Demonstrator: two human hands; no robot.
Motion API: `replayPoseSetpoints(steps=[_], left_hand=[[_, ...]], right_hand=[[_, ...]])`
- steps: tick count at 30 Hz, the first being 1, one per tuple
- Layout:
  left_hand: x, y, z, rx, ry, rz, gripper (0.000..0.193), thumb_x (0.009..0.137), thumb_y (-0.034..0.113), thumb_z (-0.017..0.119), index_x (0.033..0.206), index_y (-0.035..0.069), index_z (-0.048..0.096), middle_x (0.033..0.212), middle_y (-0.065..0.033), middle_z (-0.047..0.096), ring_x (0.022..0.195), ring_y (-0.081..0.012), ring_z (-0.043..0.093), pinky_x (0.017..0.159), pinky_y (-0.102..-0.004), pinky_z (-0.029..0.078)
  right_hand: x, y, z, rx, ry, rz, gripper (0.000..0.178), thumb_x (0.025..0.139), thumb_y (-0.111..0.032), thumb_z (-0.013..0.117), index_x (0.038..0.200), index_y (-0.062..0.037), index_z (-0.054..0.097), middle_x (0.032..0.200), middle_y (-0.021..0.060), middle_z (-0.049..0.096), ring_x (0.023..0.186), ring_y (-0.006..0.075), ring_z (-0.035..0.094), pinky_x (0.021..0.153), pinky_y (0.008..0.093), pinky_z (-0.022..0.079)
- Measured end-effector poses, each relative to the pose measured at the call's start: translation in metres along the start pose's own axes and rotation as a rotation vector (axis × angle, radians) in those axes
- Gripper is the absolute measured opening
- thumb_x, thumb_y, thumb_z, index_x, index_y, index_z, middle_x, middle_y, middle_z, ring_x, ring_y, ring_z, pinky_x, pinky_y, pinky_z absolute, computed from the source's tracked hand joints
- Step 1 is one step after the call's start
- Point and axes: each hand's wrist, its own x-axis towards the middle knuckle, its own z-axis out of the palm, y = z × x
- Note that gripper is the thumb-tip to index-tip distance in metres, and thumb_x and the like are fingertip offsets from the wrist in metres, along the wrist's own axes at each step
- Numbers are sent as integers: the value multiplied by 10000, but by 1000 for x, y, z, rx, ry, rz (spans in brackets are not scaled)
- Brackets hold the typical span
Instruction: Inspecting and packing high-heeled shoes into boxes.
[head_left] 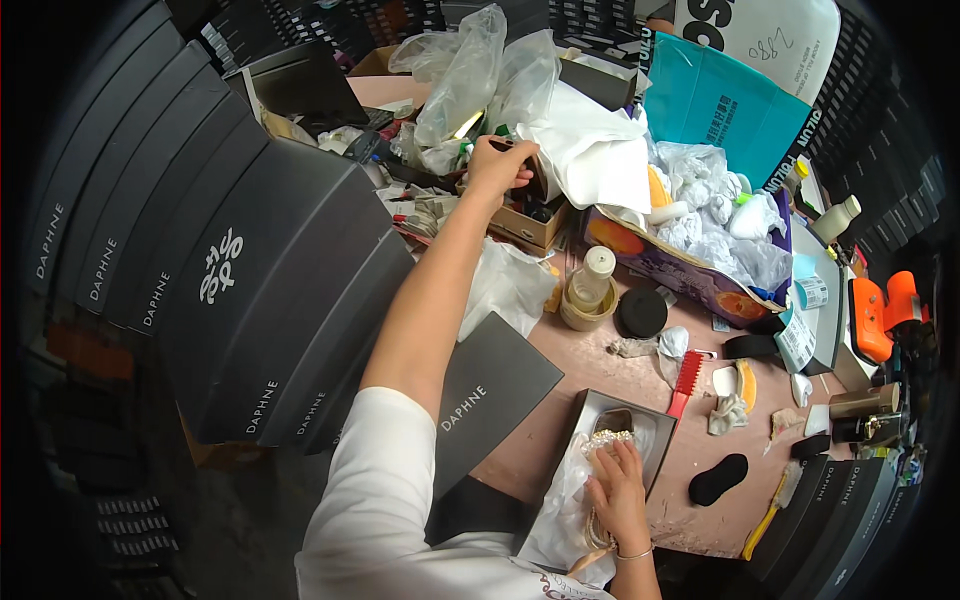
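Note:
At the back of the table, my left hand [503, 170] is curled over a small cardboard box [525, 228] of small items. Its fingers are bent together beside a dark brown piece, and what they hold is hidden. Lower right, my right hand [618, 492] grips a beaded sandal [600, 438] with pearl-like trim. The sandal lies on white tissue paper [562, 500] inside an open grey shoebox [655, 462]. To the left of this box rests its dark grey lid [500, 385].
Stacked dark shoeboxes [270, 290] rise on the left. A purple carton [690, 265] holds crumpled plastic. Nearby are a bottle in a tape roll [590, 290], a round black lid [642, 313], a red brush [687, 382], a black insole-shaped pad [718, 480] and a yellow-handled brush [765, 525].

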Motion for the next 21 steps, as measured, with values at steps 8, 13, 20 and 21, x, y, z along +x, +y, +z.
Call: replayPoseSetpoints(steps=[8,13,20,21], left_hand=[[-14,12,-10,229,56,19,604,664,200,763,1144,-55,500,907,-125,636,632,-161,656,533,-271,541],[-29,-22,-24,23,4,-47,627,786,168,742,1284,36,384,944,-125,657,708,-177,660,651,-301,568],[-57,-88,-25,-332,16,100,632,873,109,717,1346,61,299,1135,-157,597,929,-230,664,798,-338,572],[-60,-94,-26,-350,24,115,633,882,107,709,1354,65,290,1155,-160,588,952,-235,661,815,-338,568]], right_hand=[[0,0,-1,14,5,5,460,801,-162,724,1228,-20,630,1394,262,461,1337,442,373,1100,475,344],[2,-2,-2,27,11,-6,447,803,-164,724,1216,-17,636,1389,263,465,1341,445,367,1098,474,347],[2,0,-1,34,13,17,438,803,-167,726,1209,-25,642,1395,264,457,1341,449,365,1098,475,346],[3,0,-2,43,10,20,436,803,-167,726,1208,-27,643,1397,264,454,1340,451,365,1099,476,345]])
